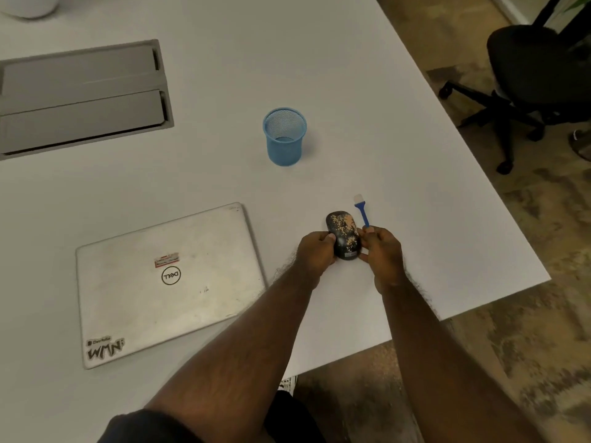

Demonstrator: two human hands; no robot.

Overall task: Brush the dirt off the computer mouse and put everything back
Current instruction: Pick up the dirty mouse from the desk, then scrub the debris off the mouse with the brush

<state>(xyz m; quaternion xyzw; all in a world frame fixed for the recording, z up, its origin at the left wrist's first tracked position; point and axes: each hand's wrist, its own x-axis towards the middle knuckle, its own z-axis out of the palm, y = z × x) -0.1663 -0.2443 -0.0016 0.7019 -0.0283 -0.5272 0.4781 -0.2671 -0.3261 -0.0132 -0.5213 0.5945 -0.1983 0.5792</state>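
Note:
A black computer mouse (343, 233) speckled with tan dirt sits near the table's right front. My left hand (315, 251) grips its left side. My right hand (382, 251) presses against its right side and also holds the lower end of a small blue brush (362, 212). The brush's white bristles point away from me, just right of the mouse. A blue mesh cup (284, 137) stands upright and empty farther back on the table.
A closed silver laptop (166, 282) lies left of the hands. A grey cable-tray hatch (80, 94) is set into the white table (415, 155) at the back left. The table's right edge runs diagonally; a black office chair (537, 75) stands beyond it.

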